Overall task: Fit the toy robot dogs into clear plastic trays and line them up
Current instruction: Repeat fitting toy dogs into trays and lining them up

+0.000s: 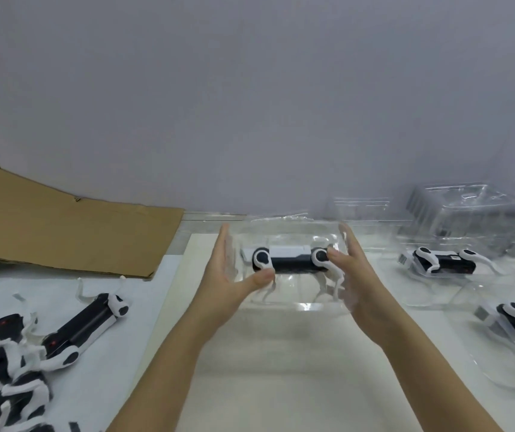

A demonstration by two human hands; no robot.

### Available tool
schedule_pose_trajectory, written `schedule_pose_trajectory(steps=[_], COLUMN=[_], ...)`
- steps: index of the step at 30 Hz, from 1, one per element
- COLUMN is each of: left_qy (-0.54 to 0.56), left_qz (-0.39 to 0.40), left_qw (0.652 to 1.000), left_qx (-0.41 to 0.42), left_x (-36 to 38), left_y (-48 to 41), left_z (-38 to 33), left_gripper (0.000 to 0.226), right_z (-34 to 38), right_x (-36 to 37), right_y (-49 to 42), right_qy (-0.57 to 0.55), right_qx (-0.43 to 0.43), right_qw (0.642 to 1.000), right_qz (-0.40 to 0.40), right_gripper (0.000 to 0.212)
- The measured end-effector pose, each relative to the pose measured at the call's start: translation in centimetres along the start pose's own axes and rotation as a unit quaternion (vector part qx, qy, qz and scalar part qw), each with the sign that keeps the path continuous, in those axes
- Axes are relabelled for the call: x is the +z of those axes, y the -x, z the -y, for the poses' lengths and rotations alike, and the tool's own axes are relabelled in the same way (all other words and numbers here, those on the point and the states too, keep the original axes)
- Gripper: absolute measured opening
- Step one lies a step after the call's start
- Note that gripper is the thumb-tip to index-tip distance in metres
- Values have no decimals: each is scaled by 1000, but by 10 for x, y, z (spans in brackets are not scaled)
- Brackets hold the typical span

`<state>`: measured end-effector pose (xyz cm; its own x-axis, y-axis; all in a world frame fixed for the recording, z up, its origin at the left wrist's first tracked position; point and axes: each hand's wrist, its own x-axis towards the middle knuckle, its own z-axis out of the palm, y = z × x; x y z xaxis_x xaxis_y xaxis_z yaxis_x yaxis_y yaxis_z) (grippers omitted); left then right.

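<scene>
A black and white toy robot dog (290,260) lies on its side in a clear plastic tray (287,299) at the middle of the table. My left hand (231,275) holds the tray's left side, fingers straight along the wall and thumb pressing on the dog's left hip. My right hand (351,269) holds the tray's right side with its thumb on the dog's right hip joint. Several loose robot dogs (87,325) lie in a heap at the left. To the right sit two more trayed dogs (443,261), (514,322).
A flat sheet of brown cardboard (63,226) leans at the back left. A stack of clear plastic trays (465,213) stands at the back right against the grey wall. A white foam sheet (119,385) covers the table under the loose dogs.
</scene>
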<state>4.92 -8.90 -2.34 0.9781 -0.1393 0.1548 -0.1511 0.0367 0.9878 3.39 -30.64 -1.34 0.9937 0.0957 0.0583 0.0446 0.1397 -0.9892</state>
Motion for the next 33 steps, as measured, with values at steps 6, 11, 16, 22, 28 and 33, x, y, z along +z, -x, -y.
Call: schedule_pose_trajectory(steps=[6, 11, 16, 22, 28, 33], left_qy=[-36, -30, -64, -65, -30, 21], left_qz=[-21, -30, -82, -109, -3, -27], left_qw=[998, 998, 992, 988, 984, 981], left_qx=[35, 49, 75, 92, 174, 189], left_x=[-8, -12, -1, 8, -10, -6], left_y=[-5, -7, -5, 0, 8, 9], left_z=[6, 0, -6, -9, -44, -45], left_gripper=[111, 96, 75, 69, 56, 45], right_z=[-8, -11, -13, -18, -23, -37], right_x=[12, 12, 11, 8, -1, 26], right_y=[-14, -17, -17, -17, -19, -8], right_qy=[7, -6, 47, 79, -250, -435], right_qx=[-22, -38, -91, -116, 44, 163], right_qw=[999, 999, 994, 988, 967, 876], right_qz=[-35, -30, -45, -70, -18, 130], right_gripper=[76, 81, 84, 80, 73, 69])
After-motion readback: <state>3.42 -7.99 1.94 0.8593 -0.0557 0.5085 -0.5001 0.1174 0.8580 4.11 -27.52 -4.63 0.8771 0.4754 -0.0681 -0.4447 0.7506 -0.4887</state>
